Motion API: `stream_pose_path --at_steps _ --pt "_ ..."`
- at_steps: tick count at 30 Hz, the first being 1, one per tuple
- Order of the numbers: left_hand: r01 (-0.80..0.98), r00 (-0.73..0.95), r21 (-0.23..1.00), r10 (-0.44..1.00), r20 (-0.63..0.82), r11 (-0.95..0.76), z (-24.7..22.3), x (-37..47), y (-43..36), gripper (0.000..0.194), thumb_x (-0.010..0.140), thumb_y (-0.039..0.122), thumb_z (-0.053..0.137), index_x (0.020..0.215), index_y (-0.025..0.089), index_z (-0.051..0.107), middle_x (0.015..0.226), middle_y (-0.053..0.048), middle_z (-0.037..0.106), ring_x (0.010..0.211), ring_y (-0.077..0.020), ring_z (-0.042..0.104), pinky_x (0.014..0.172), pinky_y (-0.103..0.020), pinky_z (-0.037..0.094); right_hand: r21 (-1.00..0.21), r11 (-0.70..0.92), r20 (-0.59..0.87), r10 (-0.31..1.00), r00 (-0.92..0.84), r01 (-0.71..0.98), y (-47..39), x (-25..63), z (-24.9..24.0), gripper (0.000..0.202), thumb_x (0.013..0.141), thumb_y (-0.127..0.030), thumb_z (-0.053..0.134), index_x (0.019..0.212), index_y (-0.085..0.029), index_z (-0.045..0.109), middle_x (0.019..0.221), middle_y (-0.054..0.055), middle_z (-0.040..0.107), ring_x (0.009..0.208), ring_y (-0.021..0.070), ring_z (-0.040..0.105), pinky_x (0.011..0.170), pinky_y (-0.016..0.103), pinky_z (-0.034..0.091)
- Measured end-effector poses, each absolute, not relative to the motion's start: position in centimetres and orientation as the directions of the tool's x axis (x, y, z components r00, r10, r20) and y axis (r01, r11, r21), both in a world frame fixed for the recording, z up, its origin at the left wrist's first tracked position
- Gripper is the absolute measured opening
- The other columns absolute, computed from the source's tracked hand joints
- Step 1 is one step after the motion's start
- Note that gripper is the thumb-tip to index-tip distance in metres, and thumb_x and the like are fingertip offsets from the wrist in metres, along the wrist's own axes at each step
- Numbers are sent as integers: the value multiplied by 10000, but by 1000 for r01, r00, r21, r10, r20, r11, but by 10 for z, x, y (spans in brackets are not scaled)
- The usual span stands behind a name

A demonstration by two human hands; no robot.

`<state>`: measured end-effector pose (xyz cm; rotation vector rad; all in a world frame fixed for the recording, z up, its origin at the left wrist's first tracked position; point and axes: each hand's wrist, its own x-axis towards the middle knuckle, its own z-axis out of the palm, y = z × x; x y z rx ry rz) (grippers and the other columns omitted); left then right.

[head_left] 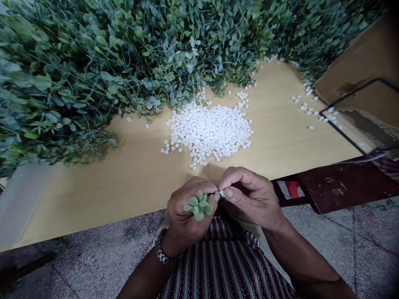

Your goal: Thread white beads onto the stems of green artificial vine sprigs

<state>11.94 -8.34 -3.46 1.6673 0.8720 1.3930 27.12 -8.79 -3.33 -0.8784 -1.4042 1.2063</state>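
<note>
My left hand (192, 211) is closed round an artificial leaf sprig (198, 205), its green leaves sticking out over the fingers. The sprig's stem end points right, toward my other hand. Between thumb and forefinger, my right hand (254, 197) pinches a small white plastic bead (222, 193) that touches the stem end. Whether the stem passes through the bead is too small to tell. Just beyond both hands, a heap of the same white beads (212, 128) lies on the tan table (140, 178).
A thick bank of artificial greenery (131, 54) covers the table's far side. Loose white beads (308, 110) lie at the right, near a torn cardboard box (364, 62) and a black metal frame (343, 135). A dark red wooden bench (349, 185) stands below the table at right.
</note>
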Motion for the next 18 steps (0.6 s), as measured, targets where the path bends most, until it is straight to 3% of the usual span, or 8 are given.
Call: stream_pose_path --at_steps 9,18 --pt "17 187 873 860 476 -487 -42 120 -87 168 750 -2 593 770 165 600 612 17 506 552 -93 413 520 -243 363 -988 155 156 949 -273 -26 -86 276 -25 75 876 -217 552 810 -187 572 665 -19 533 572 87 457 510 207 383" --pt "13 236 907 883 406 -421 -38 119 -84 194 756 2 550 652 163 520 574 34 440 526 -81 401 497 -223 343 -996 21 48 939 -340 -83 -81 277 -25 154 853 -268 587 748 -159 563 630 -30 513 547 74 454 509 199 381"
